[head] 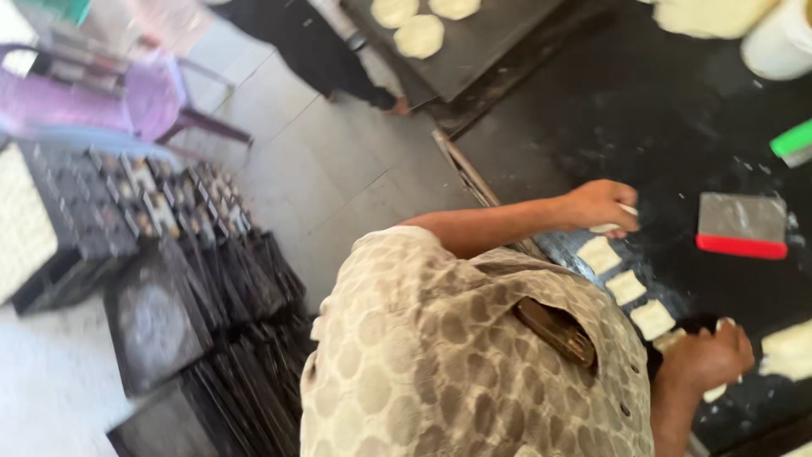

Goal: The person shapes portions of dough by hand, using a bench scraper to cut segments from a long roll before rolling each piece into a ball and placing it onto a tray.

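Note:
My left hand reaches over the black worktop, fingers closed on a small piece of pale dough. Just below it, three flat square dough pieces lie in a slanting row along the table's near edge. My right hand rests at the lower end of that row, curled around small dough pieces. A larger strip of dough lies just to its right. My patterned shirt fills the lower middle and hides my forearms' start.
A metal scraper with a red grip lies on the worktop; a green-handled tool, a white bucket and a dough mass lie farther off. A tray of round dough discs, another person's dark-clothed legs, a purple chair, stacked black trays.

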